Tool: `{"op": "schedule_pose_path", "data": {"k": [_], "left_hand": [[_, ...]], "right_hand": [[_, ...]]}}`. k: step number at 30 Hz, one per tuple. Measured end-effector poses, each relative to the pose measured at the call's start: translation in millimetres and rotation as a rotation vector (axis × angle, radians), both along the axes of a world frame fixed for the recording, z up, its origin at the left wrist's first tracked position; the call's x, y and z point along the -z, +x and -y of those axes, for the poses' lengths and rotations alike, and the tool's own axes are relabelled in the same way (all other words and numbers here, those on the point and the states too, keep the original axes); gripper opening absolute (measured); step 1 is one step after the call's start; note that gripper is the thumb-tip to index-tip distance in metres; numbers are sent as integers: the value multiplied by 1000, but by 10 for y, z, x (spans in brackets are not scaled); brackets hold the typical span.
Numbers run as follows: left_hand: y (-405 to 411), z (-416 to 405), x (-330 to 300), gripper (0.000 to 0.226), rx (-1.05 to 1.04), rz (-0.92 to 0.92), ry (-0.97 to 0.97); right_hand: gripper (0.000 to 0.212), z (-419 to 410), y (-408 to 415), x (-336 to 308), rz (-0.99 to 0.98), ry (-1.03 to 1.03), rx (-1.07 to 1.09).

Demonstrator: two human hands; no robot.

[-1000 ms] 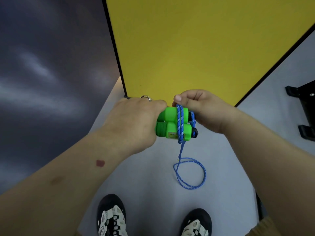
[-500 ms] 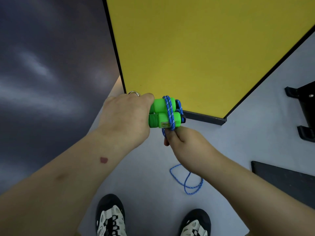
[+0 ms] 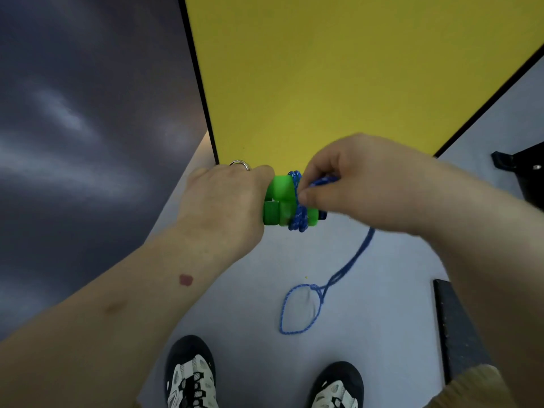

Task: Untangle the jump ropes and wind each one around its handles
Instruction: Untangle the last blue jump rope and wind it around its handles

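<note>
Two bright green jump-rope handles [image 3: 279, 201] lie side by side, gripped at their left ends by my left hand [image 3: 223, 204], which wears a ring. Several turns of blue rope [image 3: 298, 213] wrap around the handles near their right ends. My right hand [image 3: 347, 184] is at the right end of the handles, above them, and pinches the blue rope between thumb and fingers. From under that hand the loose rope hangs down and ends in a loop [image 3: 300, 310] above the floor.
A yellow table top [image 3: 338, 78] with a black edge fills the upper middle, just behind my hands. Below is pale grey floor [image 3: 250, 290] with my two shoes [image 3: 191, 375]. A dark wall is at left; black objects [image 3: 524, 172] stand at right.
My right hand has swung from below the handles up over their right end, carrying the rope round them. The hanging loop has shifted right and the handles sit slightly lower.
</note>
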State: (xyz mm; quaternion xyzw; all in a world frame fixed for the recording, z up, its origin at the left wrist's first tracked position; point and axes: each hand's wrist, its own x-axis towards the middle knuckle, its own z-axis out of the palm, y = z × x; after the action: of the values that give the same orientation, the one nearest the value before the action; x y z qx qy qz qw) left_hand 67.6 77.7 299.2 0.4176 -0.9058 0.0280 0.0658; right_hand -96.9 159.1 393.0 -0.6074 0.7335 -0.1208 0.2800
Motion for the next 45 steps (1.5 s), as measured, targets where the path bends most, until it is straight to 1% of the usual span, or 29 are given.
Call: {"op": "schedule_pose_path", "data": {"k": [4, 11, 13, 15, 16, 17, 19, 20, 22, 24, 27, 28, 30, 34, 40, 45], "left_hand": [[-13, -44, -31, 29, 63, 0, 7], [-30, -64, -124, 33, 100, -33, 5], [-33, -82, -130, 33, 119, -50, -2], [-32, -90, -132, 34, 123, -62, -3], [-30, -93, -133, 35, 121, -67, 1], [-31, -96, -133, 37, 117, -75, 4], [-31, -90, -149, 41, 104, -97, 8], [-29, -83, -157, 43, 95, -104, 5], [-13, -53, -160, 35, 72, -105, -4], [0, -20, -147, 30, 52, -95, -12], [5, -2, -115, 30, 35, -69, -13], [7, 1, -105, 30, 30, -64, -14], [9, 9, -100, 31, 21, -62, -23], [18, 31, -102, 33, -13, -51, -22], [28, 51, -92, 35, -25, -70, -27], [39, 34, -80, 33, -8, -53, -50]], "right_hand": [[12, 243, -145, 102, 156, -121, 30], [25, 505, -234, 462, 348, -251, 64], [33, 516, -241, 563, 400, -228, 91], [45, 497, -231, 659, 511, -129, 137], [47, 486, -230, 702, 554, -81, 148], [43, 478, -228, 751, 584, -48, 161], [32, 414, -212, 823, 555, 19, 179], [31, 369, -183, 854, 543, 47, 179], [42, 252, -73, 882, 584, 63, 170], [43, 116, 65, 922, 577, 66, 215], [33, 11, 172, 1034, 387, 62, 218], [33, -5, 193, 1063, 352, 80, 228], [37, -68, 236, 1083, 355, 104, 284], [46, -258, 339, 921, 383, 103, 297], [37, -370, 375, 610, 189, 33, 191], [36, -325, 284, 307, 154, -12, 129]]}}
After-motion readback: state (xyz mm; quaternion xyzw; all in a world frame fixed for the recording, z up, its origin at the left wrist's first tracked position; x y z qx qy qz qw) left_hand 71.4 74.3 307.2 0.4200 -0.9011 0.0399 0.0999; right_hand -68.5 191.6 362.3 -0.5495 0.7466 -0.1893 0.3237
